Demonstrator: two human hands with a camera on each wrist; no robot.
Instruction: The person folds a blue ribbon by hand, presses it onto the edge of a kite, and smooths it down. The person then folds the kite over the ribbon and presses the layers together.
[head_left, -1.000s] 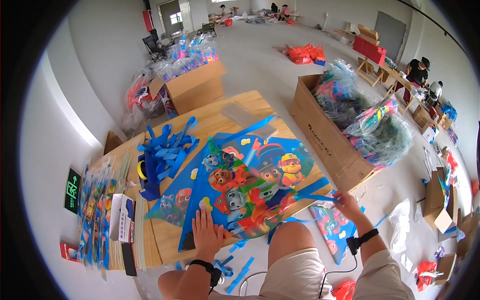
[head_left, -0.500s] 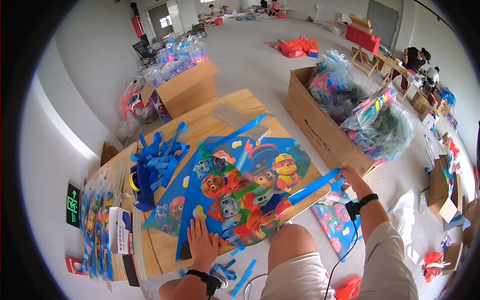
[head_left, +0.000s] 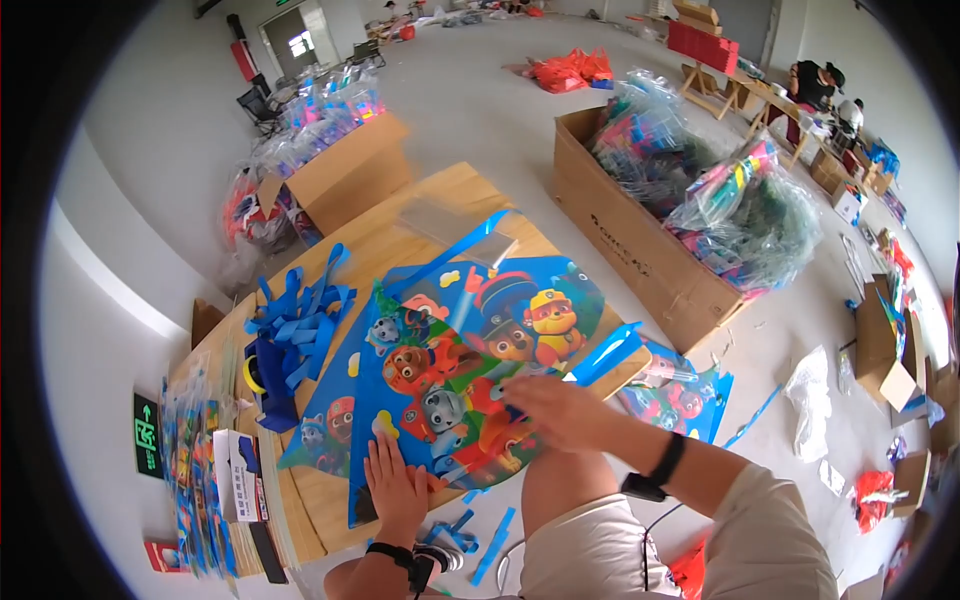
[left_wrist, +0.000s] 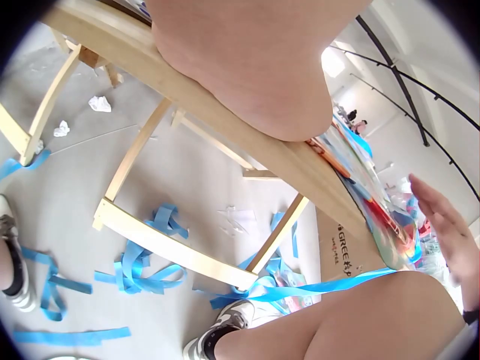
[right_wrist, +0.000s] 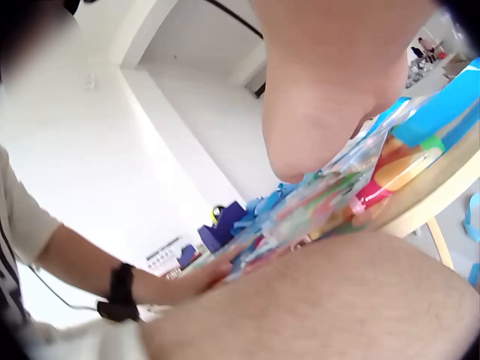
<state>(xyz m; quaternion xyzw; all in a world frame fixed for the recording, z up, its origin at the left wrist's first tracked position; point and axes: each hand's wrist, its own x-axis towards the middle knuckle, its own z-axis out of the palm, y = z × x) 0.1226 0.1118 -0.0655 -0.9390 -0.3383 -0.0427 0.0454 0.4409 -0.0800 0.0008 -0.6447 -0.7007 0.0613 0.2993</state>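
My left hand [head_left: 395,485] rests with spread fingers on the lower left of a pointed blue sheet [head_left: 365,440] printed with cartoon puppies, like a kite sail. Over the sheet's lower right, my right hand [head_left: 560,412] is held with fingers fairly straight and together, close to the print; no ribbon shows in it. A blue ribbon [head_left: 608,352] sticks out beyond the sheet's right edge. Another blue strip [head_left: 465,245] lies along the top edge. In the left wrist view, the heel of my left hand [left_wrist: 255,67] is at the table edge.
The wooden table [head_left: 445,195] bears a blue tape dispenser [head_left: 270,385], a heap of blue ribbons [head_left: 310,315] and a small white box [head_left: 238,475]. Large cartons [head_left: 640,255] of wrapped goods stand beyond. Ribbon scraps [left_wrist: 139,266] lie on the floor under the table.
My right hand let go of the blue ribbon it was pulling out to the right and came back left over the sheet. My left hand stayed on the sheet.
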